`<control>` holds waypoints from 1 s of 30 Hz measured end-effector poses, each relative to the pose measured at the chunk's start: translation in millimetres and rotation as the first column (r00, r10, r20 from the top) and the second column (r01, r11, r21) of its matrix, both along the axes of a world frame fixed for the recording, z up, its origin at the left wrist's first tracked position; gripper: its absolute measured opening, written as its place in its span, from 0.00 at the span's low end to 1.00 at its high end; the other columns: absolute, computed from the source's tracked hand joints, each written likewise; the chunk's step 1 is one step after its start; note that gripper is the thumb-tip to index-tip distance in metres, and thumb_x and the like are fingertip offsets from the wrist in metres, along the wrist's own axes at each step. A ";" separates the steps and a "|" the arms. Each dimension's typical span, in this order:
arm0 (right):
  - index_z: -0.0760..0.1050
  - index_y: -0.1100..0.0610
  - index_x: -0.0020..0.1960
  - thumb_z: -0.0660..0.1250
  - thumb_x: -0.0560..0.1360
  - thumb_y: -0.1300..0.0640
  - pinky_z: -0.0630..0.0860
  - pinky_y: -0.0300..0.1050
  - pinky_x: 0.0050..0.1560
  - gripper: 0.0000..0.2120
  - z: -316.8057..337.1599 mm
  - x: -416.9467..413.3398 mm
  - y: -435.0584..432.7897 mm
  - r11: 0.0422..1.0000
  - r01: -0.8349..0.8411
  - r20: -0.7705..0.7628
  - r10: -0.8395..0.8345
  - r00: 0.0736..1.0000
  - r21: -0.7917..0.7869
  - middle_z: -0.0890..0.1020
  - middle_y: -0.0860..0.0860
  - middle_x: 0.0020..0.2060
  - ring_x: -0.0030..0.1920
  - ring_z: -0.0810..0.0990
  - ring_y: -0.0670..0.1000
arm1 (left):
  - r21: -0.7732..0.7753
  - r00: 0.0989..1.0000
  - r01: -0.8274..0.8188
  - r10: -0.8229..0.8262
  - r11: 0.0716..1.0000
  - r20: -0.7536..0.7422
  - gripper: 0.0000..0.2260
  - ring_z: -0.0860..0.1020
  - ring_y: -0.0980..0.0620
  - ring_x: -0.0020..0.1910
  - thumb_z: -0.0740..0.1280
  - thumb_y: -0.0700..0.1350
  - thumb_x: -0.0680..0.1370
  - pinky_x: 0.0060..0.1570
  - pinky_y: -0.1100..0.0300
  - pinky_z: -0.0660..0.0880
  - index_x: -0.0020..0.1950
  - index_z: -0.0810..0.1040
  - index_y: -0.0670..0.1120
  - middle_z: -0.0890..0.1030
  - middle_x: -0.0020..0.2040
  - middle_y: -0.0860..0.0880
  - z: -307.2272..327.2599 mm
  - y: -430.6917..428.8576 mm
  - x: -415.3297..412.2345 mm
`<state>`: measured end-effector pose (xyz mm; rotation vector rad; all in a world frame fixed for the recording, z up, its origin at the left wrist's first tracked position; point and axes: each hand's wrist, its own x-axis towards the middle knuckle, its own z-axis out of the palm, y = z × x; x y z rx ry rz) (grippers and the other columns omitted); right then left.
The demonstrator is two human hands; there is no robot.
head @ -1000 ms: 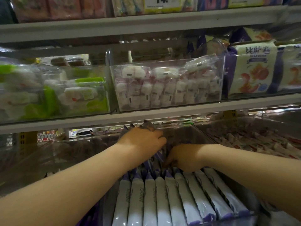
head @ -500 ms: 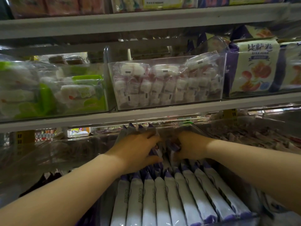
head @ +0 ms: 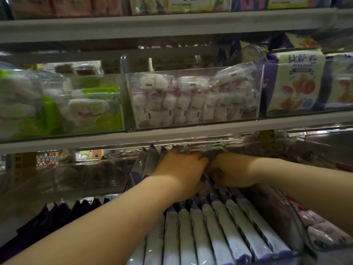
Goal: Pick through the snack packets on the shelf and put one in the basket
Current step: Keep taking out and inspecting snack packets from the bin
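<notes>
The left hand (head: 179, 169) and right hand (head: 232, 172) dig among packets (head: 210, 226) at the back of the bin (head: 277, 213), and I cannot tell what they hold; a hard tug could spill the row.

On my feed, dim store shelving fills the whole view. A pale grey metal shelf board (head: 172, 23) runs across the top. A second grey board (head: 172, 135) runs below it, carrying a row of clear plastic bins (head: 123, 77) side by side. A yellow slotted upright (head: 23, 161) stands behind the lowest tier at left, a second yellow upright (head: 266, 133) at right. Deep shadow lies under each board. A brighter gap (head: 86, 154) beside the left upright shows colourful stock beyond, blurred.
</notes>
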<state>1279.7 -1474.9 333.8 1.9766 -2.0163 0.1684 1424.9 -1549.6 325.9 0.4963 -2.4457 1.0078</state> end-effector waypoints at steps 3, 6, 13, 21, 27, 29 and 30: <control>0.82 0.56 0.50 0.68 0.75 0.55 0.72 0.37 0.37 0.07 -3.5 -0.9 -1.9 0.998 0.014 -0.037 -0.012 0.999 0.067 0.84 0.53 0.47 0.43 0.78 0.50 | -0.019 1.000 -0.020 0.020 1.000 0.015 0.19 0.75 0.43 0.62 0.58 0.56 0.81 0.61 0.51 0.68 0.71 0.68 0.52 0.76 0.66 0.47 -9.4 -7.5 -3.8; 0.83 0.57 0.49 0.68 0.75 0.53 0.70 0.40 0.35 0.09 -5.7 -2.1 -3.7 0.993 0.018 -0.101 -0.006 0.995 0.119 0.84 0.54 0.44 0.41 0.79 0.52 | -0.057 0.997 -0.064 0.066 0.996 0.035 0.16 0.78 0.47 0.55 0.54 0.55 0.82 0.52 0.54 0.74 0.60 0.78 0.52 0.81 0.57 0.49 -13.6 -16.3 -1.7; 0.79 0.52 0.60 0.69 0.74 0.56 0.76 0.42 0.50 0.15 -4.5 -0.7 -1.7 0.966 -0.030 -0.083 0.053 0.995 0.255 0.83 0.49 0.50 0.48 0.80 0.50 | -0.091 0.996 -0.087 0.084 0.992 -0.036 0.16 0.79 0.46 0.54 0.56 0.56 0.82 0.51 0.55 0.71 0.57 0.79 0.51 0.81 0.54 0.48 -16.1 -20.8 -5.3; 0.81 0.56 0.50 0.61 0.78 0.59 0.77 0.46 0.47 0.09 -11.1 3.3 -5.7 0.998 -0.034 -0.128 0.042 0.991 0.061 0.83 0.52 0.46 0.43 0.79 0.52 | -0.070 0.997 -0.079 0.080 0.994 0.001 0.14 0.79 0.47 0.52 0.56 0.54 0.82 0.43 0.59 0.71 0.57 0.79 0.51 0.81 0.54 0.48 -13.7 -24.1 -3.2; 0.72 0.53 0.49 0.59 0.79 0.64 0.71 0.42 0.45 0.07 -7.4 -2.6 -2.2 0.946 0.054 0.045 -0.042 0.998 -0.319 0.77 0.52 0.46 0.48 0.77 0.54 | -0.041 0.992 -0.113 0.115 0.993 0.051 0.17 0.77 0.45 0.58 0.58 0.58 0.81 0.55 0.52 0.74 0.60 0.79 0.51 0.81 0.58 0.47 -12.7 -22.5 -0.5; 0.70 0.54 0.50 0.59 0.79 0.64 0.69 0.42 0.44 0.06 -8.0 -0.7 1.1 0.912 0.111 0.141 -0.060 0.988 -0.394 0.77 0.54 0.47 0.50 0.77 0.56 | -0.027 0.987 -0.145 0.147 0.989 0.069 0.17 0.77 0.45 0.58 0.58 0.58 0.81 0.56 0.50 0.74 0.61 0.79 0.51 0.81 0.58 0.47 -11.7 -20.5 -0.9; 0.70 0.55 0.51 0.59 0.79 0.64 0.71 0.43 0.44 0.05 -8.7 -0.1 5.6 0.886 0.144 0.206 -0.056 0.977 -0.442 0.78 0.54 0.48 0.50 0.78 0.56 | -0.018 0.983 -0.163 0.164 0.987 0.080 0.18 0.77 0.45 0.58 0.57 0.58 0.81 0.57 0.49 0.74 0.61 0.79 0.51 0.81 0.58 0.47 -11.9 -19.3 -1.6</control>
